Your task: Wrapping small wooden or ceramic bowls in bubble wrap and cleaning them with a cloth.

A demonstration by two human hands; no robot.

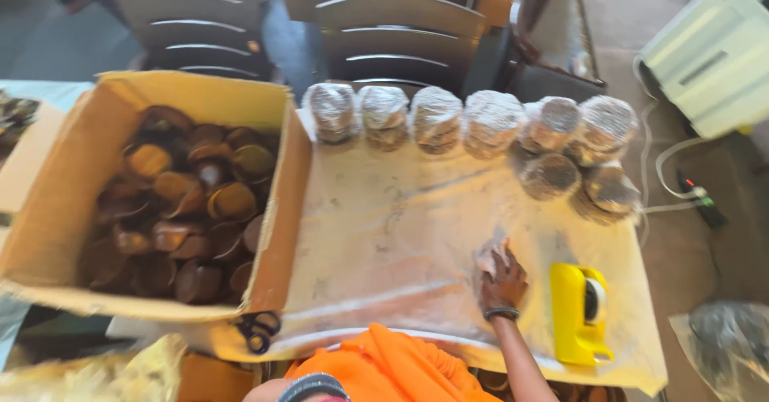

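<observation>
My right hand rests palm down on the plastic-covered table, fingers slightly spread, holding nothing. A yellow tape dispenser lies just to its right. Along the table's far edge stand several plastic-wrapped stacks of round discs, with more wrapped stacks at the far right. To the left sits an open cardboard box filled with several brown round cups. My left hand is out of view. My orange clothing shows at the bottom.
Black scissors lie at the table's near edge by the box. Grey chairs stand behind the table. A white machine with cables is at the right. A plastic bag lies on the floor.
</observation>
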